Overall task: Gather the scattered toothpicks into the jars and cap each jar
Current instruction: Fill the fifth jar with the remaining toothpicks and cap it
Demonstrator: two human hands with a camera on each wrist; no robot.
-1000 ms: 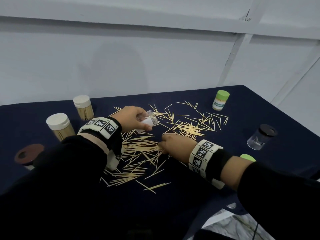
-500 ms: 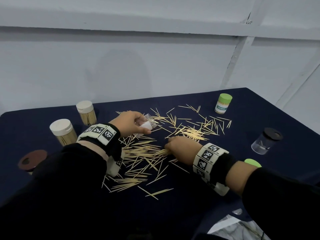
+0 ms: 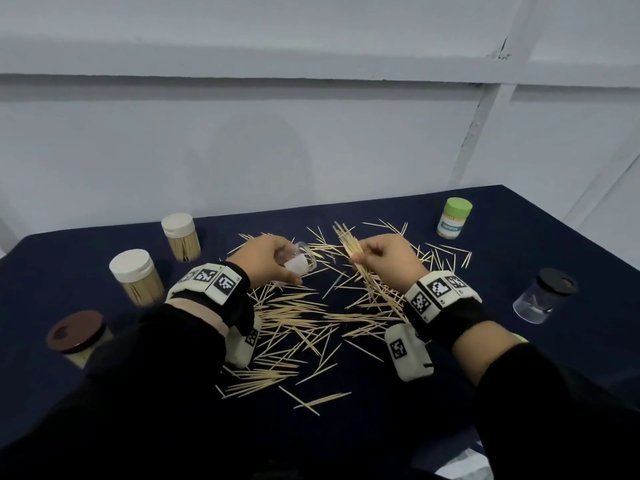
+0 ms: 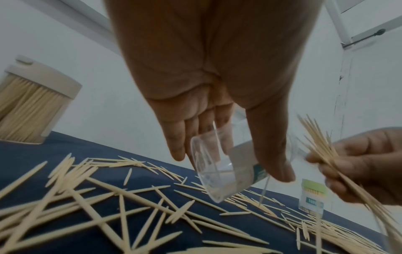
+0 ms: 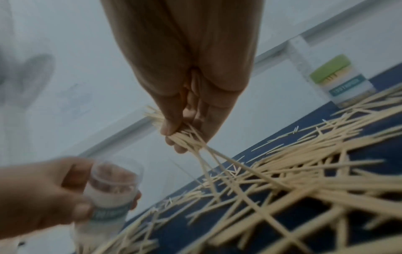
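My left hand (image 3: 273, 261) grips a small clear open jar (image 3: 299, 263) with a white label, tilted with its mouth toward my right hand; the jar (image 4: 219, 165) looks nearly empty in the left wrist view. My right hand (image 3: 384, 258) pinches a bundle of toothpicks (image 3: 349, 242) lifted above the cloth, just right of the jar mouth; the bundle (image 5: 185, 137) fans out below my fingers. Many loose toothpicks (image 3: 298, 317) lie scattered on the dark blue cloth between and below my hands.
Two white-capped full jars (image 3: 136, 277) (image 3: 180, 235) stand at the left, a brown-lidded jar (image 3: 76, 336) nearer the left edge. A green-capped jar (image 3: 454, 218) stands at the back right, a black-lidded clear jar (image 3: 543, 299) at the right. The table's edge runs along the right.
My right hand has risen from the cloth with a bundle of toothpicks and moved toward the jar mouth. The left hand holds the jar in about the same place.
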